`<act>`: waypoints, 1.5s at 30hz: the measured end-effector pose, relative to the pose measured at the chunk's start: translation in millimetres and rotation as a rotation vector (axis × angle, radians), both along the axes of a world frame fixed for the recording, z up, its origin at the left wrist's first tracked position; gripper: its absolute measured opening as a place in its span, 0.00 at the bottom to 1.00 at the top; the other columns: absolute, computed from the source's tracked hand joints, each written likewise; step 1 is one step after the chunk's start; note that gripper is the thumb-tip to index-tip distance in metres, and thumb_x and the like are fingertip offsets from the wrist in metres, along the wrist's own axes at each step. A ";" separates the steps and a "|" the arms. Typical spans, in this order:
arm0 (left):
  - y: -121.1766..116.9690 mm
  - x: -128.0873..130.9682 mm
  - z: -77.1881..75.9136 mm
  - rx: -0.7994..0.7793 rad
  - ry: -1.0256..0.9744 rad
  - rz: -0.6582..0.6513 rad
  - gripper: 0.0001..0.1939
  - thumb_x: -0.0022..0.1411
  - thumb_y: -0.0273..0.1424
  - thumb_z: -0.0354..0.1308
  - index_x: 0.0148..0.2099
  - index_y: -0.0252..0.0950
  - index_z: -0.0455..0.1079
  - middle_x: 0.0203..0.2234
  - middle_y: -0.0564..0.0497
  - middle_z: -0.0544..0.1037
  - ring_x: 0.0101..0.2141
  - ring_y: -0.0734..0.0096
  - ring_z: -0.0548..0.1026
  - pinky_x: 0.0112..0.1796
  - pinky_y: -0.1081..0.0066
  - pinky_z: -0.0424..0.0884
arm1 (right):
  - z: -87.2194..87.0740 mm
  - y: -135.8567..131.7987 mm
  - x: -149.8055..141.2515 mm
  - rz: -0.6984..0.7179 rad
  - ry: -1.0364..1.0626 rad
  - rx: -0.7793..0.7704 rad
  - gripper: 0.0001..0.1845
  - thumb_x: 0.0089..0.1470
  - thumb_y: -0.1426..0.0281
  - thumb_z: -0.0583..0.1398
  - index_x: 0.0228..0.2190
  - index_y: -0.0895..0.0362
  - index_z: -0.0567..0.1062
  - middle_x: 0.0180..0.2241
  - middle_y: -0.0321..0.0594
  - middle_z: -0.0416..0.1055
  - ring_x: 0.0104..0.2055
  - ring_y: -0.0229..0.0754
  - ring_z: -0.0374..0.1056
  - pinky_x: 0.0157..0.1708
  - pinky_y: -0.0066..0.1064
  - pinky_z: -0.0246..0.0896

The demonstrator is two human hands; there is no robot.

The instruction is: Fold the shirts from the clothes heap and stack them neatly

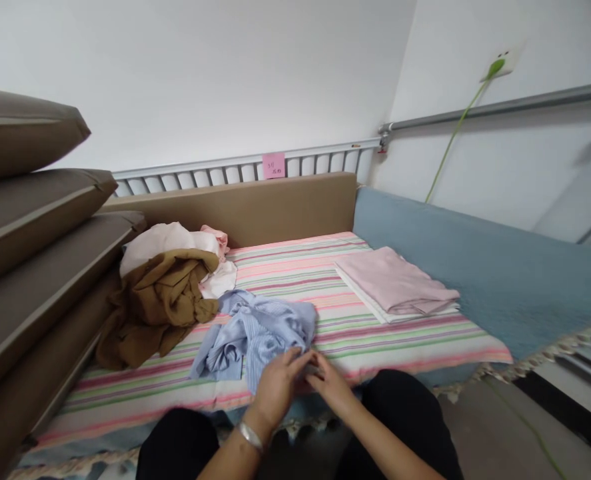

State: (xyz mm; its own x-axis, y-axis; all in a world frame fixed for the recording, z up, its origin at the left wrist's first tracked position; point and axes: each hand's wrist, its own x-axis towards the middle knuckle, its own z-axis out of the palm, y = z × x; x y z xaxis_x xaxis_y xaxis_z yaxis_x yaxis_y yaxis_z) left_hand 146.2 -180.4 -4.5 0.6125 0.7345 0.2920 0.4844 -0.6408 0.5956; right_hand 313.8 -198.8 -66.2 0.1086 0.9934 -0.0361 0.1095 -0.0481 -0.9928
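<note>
1. The left hand (278, 381) and right hand (331, 387) nearly meet, fingers bunched closely; whether they pinch cloth, I cannot tell.
2. The crumpled blue garment (270, 327) lies under and beyond the left hand's fingertips, on a striped cover (290, 267).
3. Left of and beyond the left hand, a brown garment (170, 300) and pale clothes (158, 240) are heaped beside the blue one.
4. Farther left, stacked cushions (48, 267) wall off that side; straight ahead, a long brown bolster (275, 210) closes the back.
5. Right of and beyond the right hand, folded pink cloth (398, 280) rests on folded white cloth (375, 308).
6. Two black-clad knees (400, 407) flank the hands.
7. Counted: one blue garment, one brown garment, at least four cushions, one pink note (274, 165) far ahead of the hands, one bracelet (250, 437) on the left wrist.
</note>
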 end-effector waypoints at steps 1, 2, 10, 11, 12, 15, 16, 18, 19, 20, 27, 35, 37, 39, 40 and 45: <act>-8.8 5.3 0.6 0.004 0.052 -0.061 0.34 0.55 0.17 0.43 0.59 0.53 0.58 0.57 0.54 0.65 0.51 0.67 0.67 0.52 0.63 0.64 | 1.8 -1.1 -5.8 0.003 0.060 -0.009 0.29 0.37 0.66 0.61 0.46 0.52 0.69 0.46 0.42 0.71 0.49 0.52 0.66 0.51 0.47 0.58; -16.4 8.0 -0.2 -0.001 0.088 -0.101 0.36 0.54 0.16 0.43 0.61 0.54 0.55 0.59 0.55 0.61 0.53 0.68 0.66 0.53 0.63 0.63 | 3.2 -2.1 -10.8 -0.004 0.101 -0.015 0.28 0.37 0.65 0.61 0.45 0.50 0.69 0.45 0.40 0.72 0.49 0.53 0.65 0.51 0.48 0.57; -33.7 -22.0 -23.9 -0.085 0.094 -0.044 0.46 0.45 0.11 0.40 0.64 0.51 0.48 0.62 0.56 0.54 0.57 0.70 0.61 0.56 0.65 0.60 | 23.0 -7.7 -19.3 0.031 0.687 -0.338 0.27 0.44 0.62 0.60 0.48 0.50 0.65 0.37 0.39 0.73 0.36 0.42 0.70 0.36 0.35 0.64; -35.3 -24.0 -25.0 -0.092 0.094 -0.038 0.46 0.45 0.11 0.40 0.64 0.50 0.48 0.62 0.55 0.54 0.57 0.69 0.61 0.56 0.65 0.60 | 26.8 -7.4 -19.9 0.038 0.745 -0.357 0.25 0.46 0.59 0.59 0.46 0.52 0.66 0.37 0.40 0.73 0.35 0.41 0.70 0.35 0.34 0.63; -37.5 -24.7 -25.6 -0.102 0.096 -0.038 0.45 0.46 0.11 0.40 0.64 0.50 0.48 0.62 0.55 0.54 0.57 0.70 0.61 0.56 0.65 0.59 | 29.8 -6.8 -21.3 0.052 0.783 -0.370 0.24 0.47 0.55 0.57 0.44 0.54 0.68 0.37 0.41 0.73 0.35 0.42 0.70 0.34 0.33 0.63; -45.4 -20.6 -24.2 -0.136 0.087 -0.066 0.42 0.49 0.13 0.42 0.63 0.49 0.50 0.62 0.54 0.55 0.57 0.70 0.61 0.56 0.65 0.59 | 30.3 -4.9 -28.5 0.039 0.761 -0.348 0.23 0.45 0.52 0.60 0.38 0.55 0.71 0.37 0.40 0.73 0.37 0.41 0.69 0.33 0.30 0.61; -47.7 -18.2 -22.9 -0.144 0.074 -0.086 0.39 0.50 0.14 0.43 0.62 0.49 0.52 0.61 0.53 0.57 0.57 0.70 0.61 0.57 0.65 0.59 | 27.9 -4.4 -31.2 -0.003 0.724 -0.329 0.22 0.42 0.54 0.63 0.36 0.55 0.71 0.36 0.39 0.73 0.38 0.41 0.68 0.34 0.29 0.60; -50.1 -13.9 -19.9 -0.154 0.019 -0.100 0.31 0.54 0.19 0.48 0.59 0.46 0.59 0.58 0.51 0.64 0.55 0.68 0.63 0.56 0.65 0.60 | 21.7 -3.7 -35.1 -0.093 0.663 -0.297 0.21 0.37 0.58 0.67 0.33 0.55 0.72 0.33 0.37 0.73 0.38 0.41 0.68 0.35 0.28 0.60; -49.7 -12.5 -18.5 -0.156 -0.026 -0.078 0.25 0.56 0.22 0.49 0.56 0.44 0.63 0.54 0.49 0.68 0.54 0.67 0.65 0.55 0.64 0.61 | 19.2 -3.7 -35.9 -0.114 0.654 -0.292 0.20 0.36 0.59 0.67 0.32 0.56 0.72 0.32 0.36 0.73 0.38 0.40 0.68 0.36 0.28 0.59; -48.2 -11.8 -17.5 -0.160 -0.078 -0.031 0.20 0.58 0.25 0.50 0.53 0.42 0.66 0.50 0.48 0.71 0.51 0.66 0.68 0.53 0.64 0.64 | 17.7 -4.0 -36.0 -0.112 0.657 -0.296 0.20 0.37 0.58 0.67 0.32 0.56 0.72 0.30 0.36 0.73 0.36 0.40 0.68 0.35 0.28 0.59; -16.0 -26.7 -17.4 -0.054 -0.243 0.414 0.14 0.60 0.28 0.47 0.46 0.34 0.68 0.42 0.43 0.74 0.44 0.62 0.71 0.45 0.60 0.68 | 34.0 -13.5 -29.4 0.065 0.745 -0.309 0.20 0.40 0.58 0.67 0.33 0.57 0.72 0.30 0.37 0.74 0.34 0.40 0.69 0.34 0.30 0.61; 0.5 1.0 34.2 0.228 0.295 -0.140 0.35 0.52 0.15 0.45 0.60 0.46 0.56 0.54 0.48 0.68 0.56 0.62 0.60 0.58 0.51 0.46 | 49.6 -18.2 -21.8 0.204 0.603 -0.155 0.17 0.40 0.60 0.66 0.30 0.58 0.74 0.34 0.41 0.75 0.44 0.45 0.68 0.49 0.38 0.55; 4.3 12.8 45.7 0.228 0.368 -0.209 0.28 0.55 0.18 0.46 0.57 0.43 0.61 0.42 0.48 0.76 0.46 0.65 0.70 0.57 0.53 0.49 | 54.3 -20.5 -15.1 0.212 0.569 -0.153 0.18 0.41 0.59 0.65 0.33 0.57 0.74 0.35 0.41 0.74 0.43 0.46 0.68 0.48 0.39 0.56; 10.1 21.6 55.1 0.207 0.410 -0.163 0.19 0.57 0.21 0.47 0.49 0.39 0.68 0.34 0.48 0.77 0.38 0.65 0.73 0.52 0.57 0.58 | 59.0 -24.0 -7.7 0.226 0.545 -0.170 0.20 0.44 0.58 0.63 0.37 0.56 0.73 0.36 0.40 0.74 0.41 0.45 0.69 0.44 0.39 0.59; 13.6 25.0 59.9 0.196 0.413 -0.119 0.17 0.57 0.22 0.48 0.46 0.38 0.70 0.33 0.48 0.77 0.37 0.64 0.74 0.49 0.59 0.62 | 60.9 -26.0 -4.7 0.233 0.525 -0.171 0.20 0.45 0.57 0.62 0.39 0.55 0.72 0.36 0.39 0.74 0.40 0.45 0.69 0.43 0.39 0.59; 32.6 36.1 95.9 0.195 0.304 0.072 0.25 0.53 0.18 0.45 0.52 0.37 0.65 0.42 0.45 0.76 0.43 0.64 0.73 0.45 0.66 0.66 | 57.6 -31.1 -6.8 0.198 0.324 -0.072 0.29 0.39 0.68 0.66 0.46 0.53 0.69 0.43 0.38 0.72 0.49 0.47 0.65 0.50 0.39 0.56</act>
State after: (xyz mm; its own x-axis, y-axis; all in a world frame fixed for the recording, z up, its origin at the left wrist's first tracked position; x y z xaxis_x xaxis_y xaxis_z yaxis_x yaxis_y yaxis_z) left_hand 182.3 -147.8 91.4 0.6413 0.7277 0.2432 0.6688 -0.6855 0.2877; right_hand 307.0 -229.9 -8.6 -0.1138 0.9877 -0.1071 -0.1951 -0.1279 -0.9724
